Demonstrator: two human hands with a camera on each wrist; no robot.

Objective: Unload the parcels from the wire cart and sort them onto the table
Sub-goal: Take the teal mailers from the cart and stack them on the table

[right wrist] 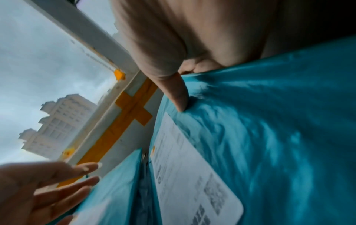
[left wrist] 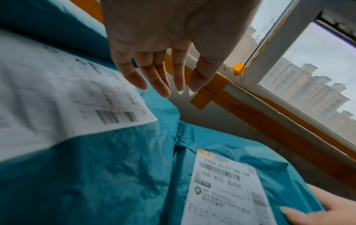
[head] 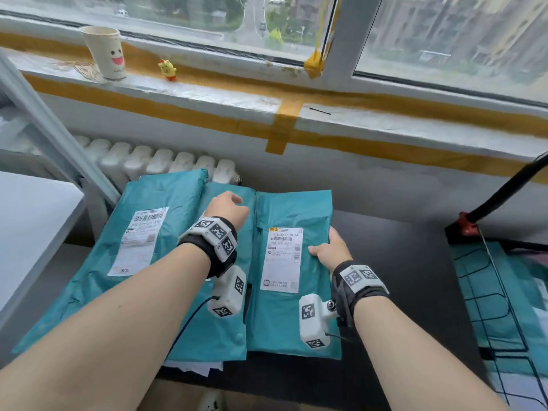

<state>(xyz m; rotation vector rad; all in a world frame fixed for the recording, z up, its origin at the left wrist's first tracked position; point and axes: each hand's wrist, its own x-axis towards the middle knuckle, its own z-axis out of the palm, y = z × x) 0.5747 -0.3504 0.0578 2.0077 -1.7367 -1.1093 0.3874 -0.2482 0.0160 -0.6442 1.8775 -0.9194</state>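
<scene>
Three teal plastic mailers lie side by side on the dark table [head: 400,262]. The right parcel [head: 293,321] carries a white label, and my right hand [head: 329,247] grips its right edge, thumb [right wrist: 179,94] pressed on top and fingers tucked under. Over the middle parcel [head: 225,327] my left hand [head: 228,206] hovers with straight fingers [left wrist: 163,76], holding nothing. The left parcel [head: 142,292], also labelled, partly overlaps the middle one. At the far right stands the wire cart [head: 489,295] with another teal parcel [head: 504,321] inside.
A white radiator [head: 154,161] and the wall sit just behind the parcels. The taped windowsill holds a paper cup [head: 105,53] and a small yellow toy [head: 168,69]. A white tabletop [head: 29,226] lies to the left. The cart's black handle [head: 510,185] rises at right.
</scene>
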